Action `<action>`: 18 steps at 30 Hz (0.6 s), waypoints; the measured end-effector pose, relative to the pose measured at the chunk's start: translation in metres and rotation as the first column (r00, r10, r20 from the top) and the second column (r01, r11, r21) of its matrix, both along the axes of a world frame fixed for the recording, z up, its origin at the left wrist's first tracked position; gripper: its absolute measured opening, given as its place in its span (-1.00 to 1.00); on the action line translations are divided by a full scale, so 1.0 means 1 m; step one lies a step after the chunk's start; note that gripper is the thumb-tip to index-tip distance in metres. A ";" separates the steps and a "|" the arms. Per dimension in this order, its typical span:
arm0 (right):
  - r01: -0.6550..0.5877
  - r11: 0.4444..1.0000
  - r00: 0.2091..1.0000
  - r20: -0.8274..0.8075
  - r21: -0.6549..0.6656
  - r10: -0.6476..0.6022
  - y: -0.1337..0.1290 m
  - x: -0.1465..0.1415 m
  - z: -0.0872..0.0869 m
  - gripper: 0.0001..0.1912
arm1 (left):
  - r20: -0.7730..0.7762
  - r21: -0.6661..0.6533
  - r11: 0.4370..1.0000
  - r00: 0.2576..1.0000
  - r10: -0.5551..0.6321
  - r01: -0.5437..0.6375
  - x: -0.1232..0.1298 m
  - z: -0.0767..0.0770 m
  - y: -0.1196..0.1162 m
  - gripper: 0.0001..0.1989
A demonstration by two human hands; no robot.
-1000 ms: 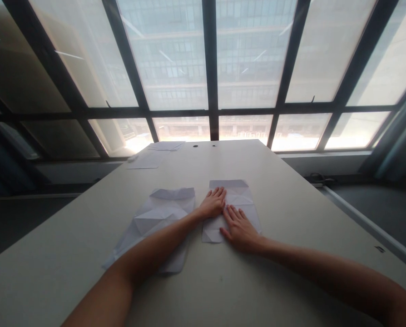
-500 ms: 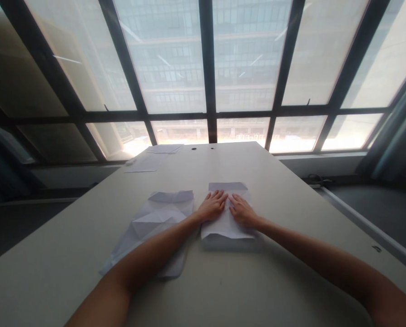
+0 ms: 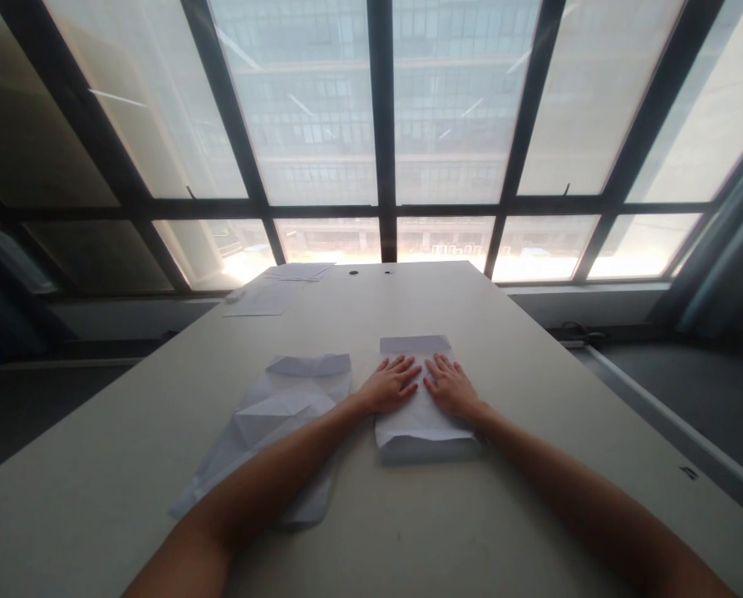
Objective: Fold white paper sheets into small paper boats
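A folded sheet of white paper point(image 3: 421, 422) lies on the white table point(image 3: 421, 531) in front of me, its near edge lifted a little off the surface. My left hand point(image 3: 393, 384) rests flat on its left part, fingers spread. On the right part, my right hand point(image 3: 452, 386) also lies flat with the fingers apart. The fingertips of the two hands point towards each other with a narrow gap between. Left of them, under my left forearm, is a larger creased white paper point(image 3: 284, 399), partly hidden by the arm.
Several white sheets point(image 3: 259, 297) lie at the table's far left corner. A small round hole point(image 3: 353, 272) shows near the far edge. Large framed windows point(image 3: 446, 108) stand beyond the table, and a curtain point(image 3: 714, 257) hangs at the right.
Both hands stay flat on the folded paper. My right hand has shifted slightly right, widening the gap between the hands. The paper's near edge appears slightly farther right.
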State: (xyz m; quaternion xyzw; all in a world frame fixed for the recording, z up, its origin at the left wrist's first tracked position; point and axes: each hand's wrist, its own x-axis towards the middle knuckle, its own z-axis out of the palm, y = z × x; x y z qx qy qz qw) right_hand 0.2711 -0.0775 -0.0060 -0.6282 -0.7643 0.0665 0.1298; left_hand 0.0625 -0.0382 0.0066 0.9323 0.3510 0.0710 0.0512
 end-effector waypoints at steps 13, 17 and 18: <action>0.047 0.998 0.997 -0.051 -0.039 -0.049 -0.010 -0.005 -0.003 -0.40 | -0.026 -0.028 1.000 1.000 -0.011 0.011 -0.004 0.001 -0.005 -0.35; 0.048 0.998 0.998 -0.050 -0.034 -0.050 -0.011 -0.006 -0.001 -0.40 | -0.008 -0.020 1.000 1.000 -0.016 0.015 -0.005 -0.001 -0.004 -0.36; 0.051 0.998 0.997 -0.048 -0.039 -0.053 -0.011 -0.006 -0.001 -0.40 | -0.005 -0.019 1.000 1.000 -0.015 0.015 -0.005 -0.001 -0.004 -0.36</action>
